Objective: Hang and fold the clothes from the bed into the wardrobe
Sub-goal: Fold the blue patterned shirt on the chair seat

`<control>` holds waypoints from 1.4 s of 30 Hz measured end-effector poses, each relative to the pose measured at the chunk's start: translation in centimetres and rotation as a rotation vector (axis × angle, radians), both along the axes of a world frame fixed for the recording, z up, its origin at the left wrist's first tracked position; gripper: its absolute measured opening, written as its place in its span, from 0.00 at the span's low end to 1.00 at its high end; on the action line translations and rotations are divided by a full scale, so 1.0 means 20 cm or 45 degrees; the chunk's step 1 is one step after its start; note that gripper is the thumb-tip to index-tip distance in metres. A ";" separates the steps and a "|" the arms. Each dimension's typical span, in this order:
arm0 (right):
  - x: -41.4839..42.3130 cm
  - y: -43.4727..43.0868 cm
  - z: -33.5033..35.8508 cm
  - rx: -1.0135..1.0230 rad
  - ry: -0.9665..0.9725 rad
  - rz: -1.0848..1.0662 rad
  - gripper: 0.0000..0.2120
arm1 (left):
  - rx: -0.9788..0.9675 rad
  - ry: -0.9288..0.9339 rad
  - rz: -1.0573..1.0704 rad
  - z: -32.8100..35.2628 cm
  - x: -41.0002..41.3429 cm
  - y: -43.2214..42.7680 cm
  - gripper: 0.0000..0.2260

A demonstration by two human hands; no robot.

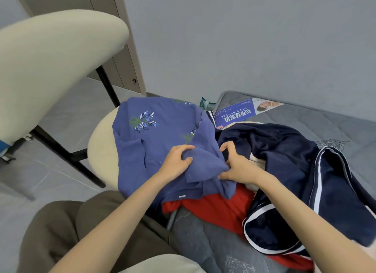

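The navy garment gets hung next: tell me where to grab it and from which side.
I'd pinch the raised white-striped fold of the navy garment, coming from above with the right hand, now on the blue shirt. That ridge stands up off the heap, while the rest lies slumped over the red cloth.

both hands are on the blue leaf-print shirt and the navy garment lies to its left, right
Not quite. The head view shows the navy garment lying to the right of the blue leaf-print shirt, not its left. The rest holds: the left hand and the right hand are both on the shirt, gripping its bunched fabric.
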State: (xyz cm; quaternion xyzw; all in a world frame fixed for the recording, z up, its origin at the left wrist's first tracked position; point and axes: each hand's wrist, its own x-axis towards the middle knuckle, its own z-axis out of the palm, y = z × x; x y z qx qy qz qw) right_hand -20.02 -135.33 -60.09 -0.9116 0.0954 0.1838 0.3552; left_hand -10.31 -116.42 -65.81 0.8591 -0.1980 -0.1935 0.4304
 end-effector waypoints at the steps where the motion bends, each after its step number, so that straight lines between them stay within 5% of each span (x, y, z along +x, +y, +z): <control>1: -0.01 0.00 0.00 0.035 -0.043 -0.081 0.27 | -0.014 -0.033 0.003 0.01 -0.03 0.02 0.18; 6: -0.09 0.05 -0.01 -0.297 -0.558 -0.151 0.16 | 0.003 -0.123 0.073 0.02 -0.18 0.14 0.16; 8: -0.14 0.13 0.00 -0.246 -0.720 -0.053 0.10 | 0.086 -0.163 0.033 0.01 -0.24 0.21 0.15; 11: -0.18 0.23 -0.04 -0.475 -0.580 0.172 0.07 | 0.358 -0.282 -0.049 -0.03 -0.32 0.32 0.18; 16: -0.22 0.28 -0.17 -0.913 -0.703 0.295 0.27 | 0.674 -0.402 -0.028 -0.10 -0.45 0.45 0.23; 23: -0.21 0.31 -0.19 -0.909 -0.818 0.404 0.10 | 0.706 -0.461 0.061 -0.22 -0.53 0.53 0.38; 32: -0.35 0.33 -0.16 -0.586 -0.514 0.589 0.14 | 0.711 -0.487 0.112 -0.31 -0.54 0.55 0.34; 38: -0.39 0.35 -0.29 -1.066 -0.777 0.373 0.26 | 0.714 -0.580 0.263 -0.35 -0.55 0.51 0.28; 42: -0.39 0.37 -0.31 -1.177 -0.621 0.411 0.28 | 0.714 -0.643 0.303 -0.38 -0.53 0.52 0.31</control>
